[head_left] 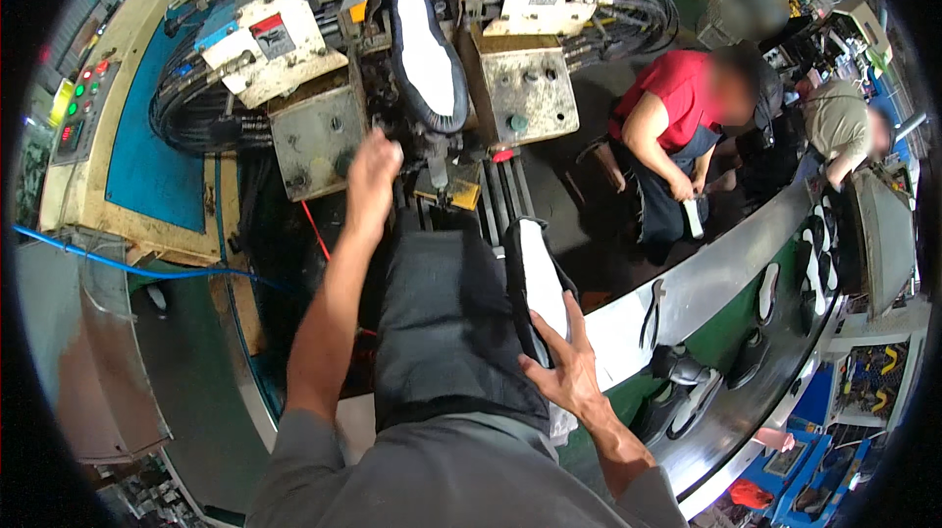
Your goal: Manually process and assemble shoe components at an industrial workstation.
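Note:
In front of me a shoe upper [426,57], dark with a white sole face turned up, sits clamped in the machine between two metal blocks. My left hand [375,170] is closed just below and left of its near end, beside the machine's central parts; what its fingers hold, if anything, is hidden. A second dark shoe upper [540,278] with a white bottom lies beside my right thigh. Over its near end, my right hand [564,366] rests with thumb and fingers spread, touching it.
Worn metal blocks [520,86] and hose bundles flank the machine. A control panel [80,116] with buttons stands left. On my right a conveyor [726,342] carries several shoes and uppers. Beyond it a person in red [677,106] holds a white-bottomed shoe; another bends farther right.

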{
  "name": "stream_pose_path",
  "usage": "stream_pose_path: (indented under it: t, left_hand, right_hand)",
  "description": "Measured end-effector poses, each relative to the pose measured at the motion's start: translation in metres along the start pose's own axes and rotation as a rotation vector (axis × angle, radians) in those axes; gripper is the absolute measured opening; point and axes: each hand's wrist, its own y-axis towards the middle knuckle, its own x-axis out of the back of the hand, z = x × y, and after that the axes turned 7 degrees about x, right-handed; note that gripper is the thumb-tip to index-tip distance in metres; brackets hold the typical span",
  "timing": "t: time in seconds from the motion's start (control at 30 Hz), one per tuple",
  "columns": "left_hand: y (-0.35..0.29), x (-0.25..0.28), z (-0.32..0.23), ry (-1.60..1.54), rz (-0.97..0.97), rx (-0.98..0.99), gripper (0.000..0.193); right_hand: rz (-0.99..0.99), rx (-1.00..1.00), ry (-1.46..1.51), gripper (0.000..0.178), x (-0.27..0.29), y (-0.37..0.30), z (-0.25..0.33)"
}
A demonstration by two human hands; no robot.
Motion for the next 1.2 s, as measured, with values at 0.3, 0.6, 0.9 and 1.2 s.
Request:
stream_pose_path:
  t: [0.3, 0.6, 0.9, 1.2]
  left_hand:
    - [0.155, -0.052, -0.109, -0.456, 0.259, 0.382, 0.039]
    - [-0.053, 0.081, -0.086, -0.728, 0.498, 0.358, 0.103]
    - [-0.192, 0.143, -0.007, -0.770, 0.094, 0.528, 0.093]
    - [-0.235, 0.130, 0.006, -0.699, 0.160, 0.549, 0.098]
  right_hand:
    - [-0.188, 0.424, -0.315, 0.070, 0.065, 0.164, 0.049]
    - [-0.196, 0.500, -0.323, 0.075, 0.014, 0.366, 0.074]
    - [-0.317, 0.530, -0.219, 0.075, -0.036, 0.393, 0.063]
    - [-0.340, 0.616, -0.575, 0.085, -0.046, 0.385, 0.080]
